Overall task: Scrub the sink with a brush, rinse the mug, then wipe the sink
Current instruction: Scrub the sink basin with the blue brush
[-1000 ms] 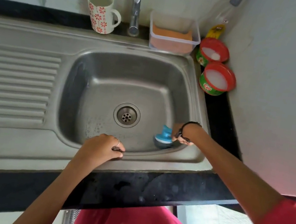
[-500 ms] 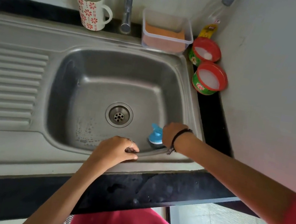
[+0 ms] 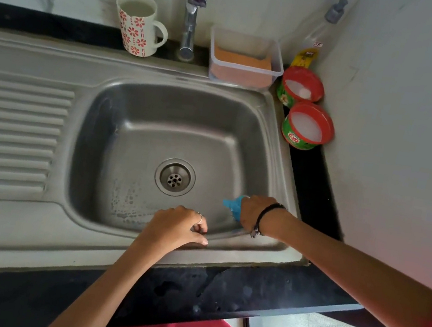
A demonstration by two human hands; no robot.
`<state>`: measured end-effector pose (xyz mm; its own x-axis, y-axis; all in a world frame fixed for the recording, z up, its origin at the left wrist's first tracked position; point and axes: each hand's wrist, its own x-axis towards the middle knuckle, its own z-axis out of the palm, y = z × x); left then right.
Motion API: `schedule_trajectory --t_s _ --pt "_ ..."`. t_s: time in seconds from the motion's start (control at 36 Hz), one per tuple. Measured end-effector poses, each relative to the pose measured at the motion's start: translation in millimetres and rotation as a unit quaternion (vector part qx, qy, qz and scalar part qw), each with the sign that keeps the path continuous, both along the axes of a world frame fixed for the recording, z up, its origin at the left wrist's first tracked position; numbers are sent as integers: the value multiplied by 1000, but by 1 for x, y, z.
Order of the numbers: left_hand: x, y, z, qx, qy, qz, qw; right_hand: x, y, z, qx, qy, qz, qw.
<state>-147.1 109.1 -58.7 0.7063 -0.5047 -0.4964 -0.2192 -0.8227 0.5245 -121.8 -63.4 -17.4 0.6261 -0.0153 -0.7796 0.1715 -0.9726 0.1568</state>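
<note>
The steel sink (image 3: 108,118) has a round drain (image 3: 175,176) in its basin and a soapy patch near the front wall. My right hand (image 3: 253,213) grips a blue brush (image 3: 232,205) low in the basin's front right corner; most of the brush is hidden behind the hand. My left hand (image 3: 179,228) rests on the sink's front rim with its fingers curled and nothing visible in it. A white mug (image 3: 137,25) with red flowers stands upright on the counter behind the sink, left of the tap (image 3: 192,12).
A ribbed drainboard (image 3: 8,130) takes up the left side. Behind the basin sits a clear tub (image 3: 244,60) holding something orange. Two red-rimmed green soap tubs (image 3: 308,127) and a clear bottle (image 3: 313,40) stand in the right corner by the wall. Black counter edge (image 3: 217,290) runs along the front.
My right hand has slid the brush a little to the left along the front of the basin. My left hand stays on the front rim.
</note>
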Motion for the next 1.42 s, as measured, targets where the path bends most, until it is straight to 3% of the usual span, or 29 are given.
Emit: schedule_trajectory --t_s 0.19,0.31,0.36,0.56,0.72,0.78,0.86,0.97,1.08,1.17,1.28,1.36,1.42 --pt "5 -13 -2 -16 17 -1 1000 42 11 -19 -88 -97 50 990" --pt "4 -13 -3 -27 14 3 1000 30 18 -26 -99 57 88 990" --pt "3 -11 -6 -38 15 13 999 29 19 -27 -112 78 91 986" --pt "9 -6 -12 -74 52 27 996 80 17 -24 -105 -48 45 992" --pt "25 -5 -10 -68 132 -12 989 75 20 -45 -141 180 -5 973" --pt "28 -8 -11 -61 139 -21 988 78 23 -32 -137 136 37 980" --pt "29 -12 -14 -51 136 -23 989 100 15 -25 -42 49 29 997" --pt "28 -14 -15 -44 127 -14 991 131 14 -30 -27 -44 -66 996" --pt "26 -13 -15 -30 136 5 990 123 6 -50 -46 -121 -6 992" --pt "26 -14 -14 -30 136 11 990 83 9 -64 -74 -26 75 994" --pt "28 -16 -11 -26 148 17 989 39 20 -64 -118 121 176 970" --pt "31 -19 -10 -19 161 13 987 54 22 -57 -130 118 154 972" --pt "31 -19 -11 -16 165 14 986 74 23 -53 -116 57 106 986"
